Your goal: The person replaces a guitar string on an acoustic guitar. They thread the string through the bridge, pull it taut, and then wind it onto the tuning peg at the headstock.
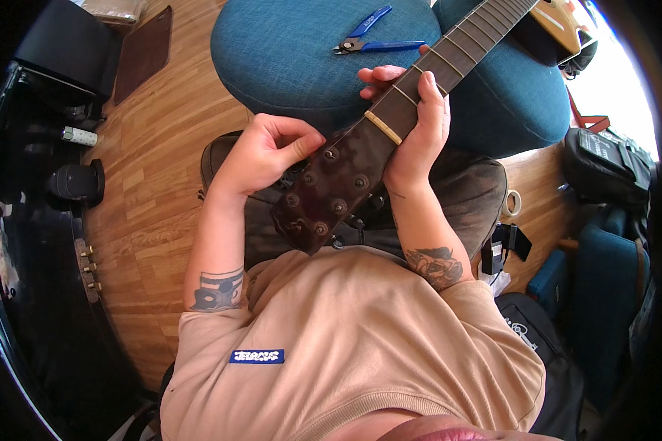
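A guitar's dark headstock (323, 193) points down towards my lap, with several metal string posts on its face. My right hand (427, 124) wraps the fretted neck (463, 47) from below, just above the pale nut (383, 128). The thumb lies along the near edge and the fingertips show past the far one. At the headstock's left edge, my left hand (278, 146) has thumb and forefinger pinched together near the topmost post (331, 154). What lies between those fingertips is hidden. Black tuning pegs (356, 221) stick out along the lower right edge.
Blue-handled flush cutters (364, 44) lie spread on a round blue upholstered stool (287, 71). The guitar's body (557, 22) rests at the upper right. A glossy black cabinet (33, 231) stands left. On the wooden floor at right are a tape roll (512, 203) and a black bag (607, 160).
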### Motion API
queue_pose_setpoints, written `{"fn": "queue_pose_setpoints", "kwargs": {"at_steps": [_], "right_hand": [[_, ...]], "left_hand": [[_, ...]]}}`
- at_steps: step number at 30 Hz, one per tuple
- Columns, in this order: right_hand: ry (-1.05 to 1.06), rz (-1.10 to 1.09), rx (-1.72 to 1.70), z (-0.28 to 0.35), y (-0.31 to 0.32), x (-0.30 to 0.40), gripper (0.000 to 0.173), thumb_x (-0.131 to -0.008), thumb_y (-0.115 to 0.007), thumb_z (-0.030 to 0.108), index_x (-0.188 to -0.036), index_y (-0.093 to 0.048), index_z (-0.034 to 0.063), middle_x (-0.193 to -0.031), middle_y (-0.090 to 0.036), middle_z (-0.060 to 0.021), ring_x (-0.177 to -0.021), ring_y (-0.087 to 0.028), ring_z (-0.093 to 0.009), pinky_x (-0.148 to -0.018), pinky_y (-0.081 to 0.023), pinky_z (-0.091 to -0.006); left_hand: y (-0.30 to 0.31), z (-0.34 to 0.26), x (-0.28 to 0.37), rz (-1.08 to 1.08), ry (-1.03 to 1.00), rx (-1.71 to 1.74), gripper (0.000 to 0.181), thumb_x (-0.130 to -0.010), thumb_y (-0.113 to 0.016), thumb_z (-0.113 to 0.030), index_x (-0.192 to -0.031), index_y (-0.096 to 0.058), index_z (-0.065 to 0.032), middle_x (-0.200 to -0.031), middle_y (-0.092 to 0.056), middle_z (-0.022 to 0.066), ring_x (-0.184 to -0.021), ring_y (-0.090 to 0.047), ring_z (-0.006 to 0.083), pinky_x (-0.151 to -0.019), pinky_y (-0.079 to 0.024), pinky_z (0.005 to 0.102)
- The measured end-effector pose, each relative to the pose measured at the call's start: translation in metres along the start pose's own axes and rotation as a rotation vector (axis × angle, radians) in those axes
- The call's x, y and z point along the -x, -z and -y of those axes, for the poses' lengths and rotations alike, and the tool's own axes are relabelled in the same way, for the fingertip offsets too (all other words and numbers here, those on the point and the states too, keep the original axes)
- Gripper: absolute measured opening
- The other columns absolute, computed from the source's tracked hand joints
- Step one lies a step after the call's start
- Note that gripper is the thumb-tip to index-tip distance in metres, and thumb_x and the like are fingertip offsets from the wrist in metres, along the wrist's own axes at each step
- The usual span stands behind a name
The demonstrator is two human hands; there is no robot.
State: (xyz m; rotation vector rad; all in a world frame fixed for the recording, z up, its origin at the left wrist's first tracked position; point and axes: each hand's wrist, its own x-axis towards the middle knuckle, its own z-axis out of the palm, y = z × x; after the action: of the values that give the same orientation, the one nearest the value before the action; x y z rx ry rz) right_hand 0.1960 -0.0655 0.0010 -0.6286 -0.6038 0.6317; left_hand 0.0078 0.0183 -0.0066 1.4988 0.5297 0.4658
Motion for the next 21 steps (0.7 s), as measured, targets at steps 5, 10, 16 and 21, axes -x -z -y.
{"fn": "queue_pose_setpoints", "kwargs": {"at_steps": [5, 10, 16, 21], "right_hand": [[0.012, -0.003, -0.013, 0.003, 0.001, 0.0, 0.028, -0.109, -0.043, 0.026, -0.124, -0.046, 0.0022, -0.099, -0.073, -0.0212, -0.091, -0.074, -0.032, -0.079, -0.06, -0.0392], [0.011, 0.003, -0.018, 0.002, 0.004, 0.001, 0.029, -0.109, -0.043, 0.026, -0.123, -0.047, 0.0007, -0.099, -0.072, -0.0214, -0.092, -0.074, -0.033, -0.081, -0.059, -0.04], [0.013, 0.009, 0.051, 0.0, 0.004, 0.003, 0.053, -0.108, -0.042, 0.033, -0.147, -0.038, -0.0021, -0.101, -0.069, -0.018, -0.097, -0.07, -0.03, -0.088, -0.056, -0.0408], [0.022, 0.021, 0.008, -0.004, 0.004, 0.003, 0.053, -0.107, -0.043, 0.034, -0.147, -0.038, -0.0009, -0.099, -0.067, -0.0165, -0.097, -0.068, -0.029, -0.09, -0.055, -0.042]], "left_hand": [[-0.01, -0.002, -0.006, 0.023, 0.069, 0.042, 0.023, -0.099, -0.07, -0.018, -0.089, -0.079, 0.001, -0.079, -0.073, 0.0009, -0.074, -0.063, 0.006, -0.068, -0.049, 0.0244], [-0.027, 0.005, -0.009, -0.08, 0.085, 0.055, 0.023, -0.101, -0.067, -0.018, -0.091, -0.078, -0.0008, -0.082, -0.074, 0.0012, -0.074, -0.063, 0.0057, -0.067, -0.048, 0.0236], [-0.006, -0.006, 0.008, -0.018, -0.062, 0.161, 0.024, -0.096, -0.069, -0.002, -0.119, -0.073, 0.0018, -0.107, -0.076, 0.0091, -0.093, -0.07, 0.0109, -0.082, -0.055, 0.0255], [0.002, 0.006, 0.008, -0.03, -0.02, 0.143, 0.019, -0.093, -0.073, 0.001, -0.111, -0.077, 0.003, -0.099, -0.078, 0.011, -0.086, -0.072, 0.0132, -0.081, -0.058, 0.0272]]}}
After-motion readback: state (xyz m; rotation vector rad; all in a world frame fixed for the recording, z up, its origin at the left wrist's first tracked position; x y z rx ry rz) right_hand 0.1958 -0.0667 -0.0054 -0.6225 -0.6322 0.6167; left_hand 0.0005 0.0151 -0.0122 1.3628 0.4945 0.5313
